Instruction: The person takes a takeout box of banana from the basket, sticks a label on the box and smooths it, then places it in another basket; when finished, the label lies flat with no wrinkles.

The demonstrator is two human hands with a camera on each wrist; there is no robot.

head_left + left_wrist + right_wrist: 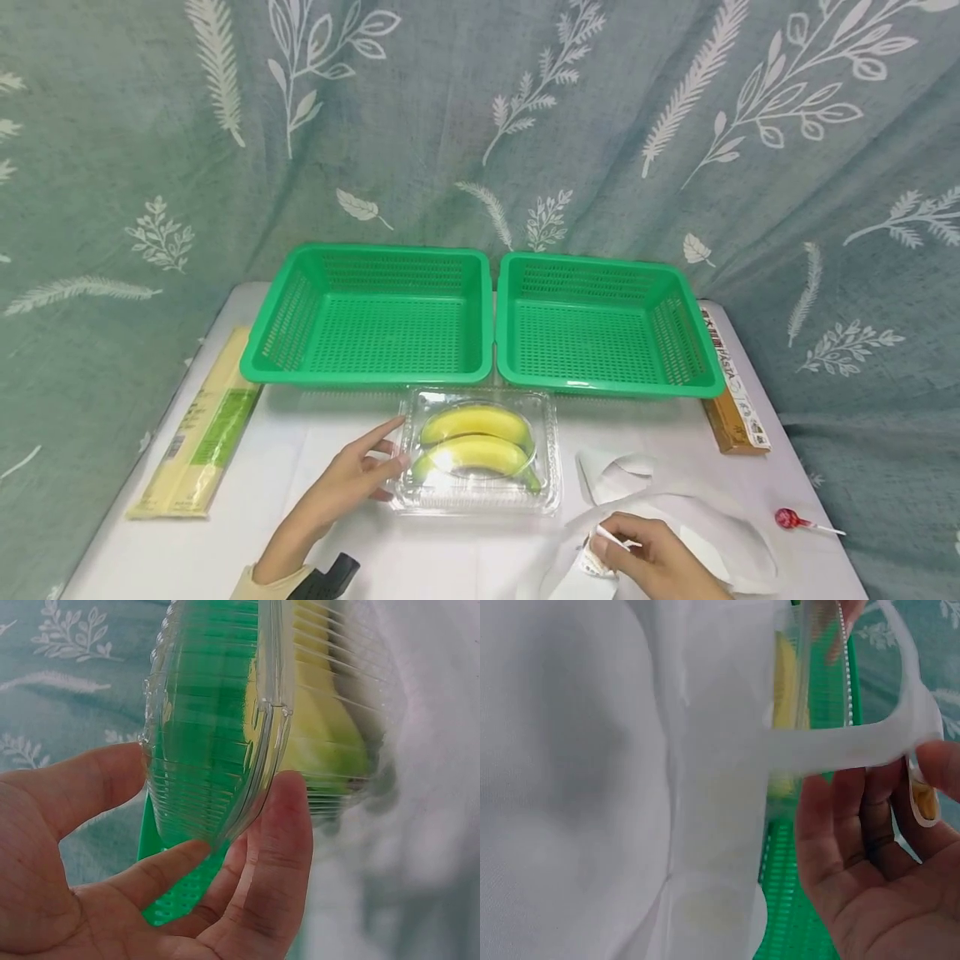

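Note:
A clear plastic clamshell box (483, 500) with two yellow bananas (476, 454) inside lies at the table's middle. My left hand (356, 479) grips the box by its left side. In the left wrist view, the thumb and fingers (281, 847) touch the lid and rim of the box (202, 750). At the lower right, my right hand (648, 554) pinches a white strap of what looks like a white bag (720, 517). A small white printed piece (592, 562) shows at those fingertips; its kind is unclear. In the right wrist view, the strap (840, 750) runs to the fingers.
Two green baskets (367, 377) (607, 387) stand side by side behind the box. A yellowish pack of noodles (198, 433) lies at left. At right are a pasta box (738, 417) and a red lollipop (787, 518). A patterned curtain (450, 125) hangs behind.

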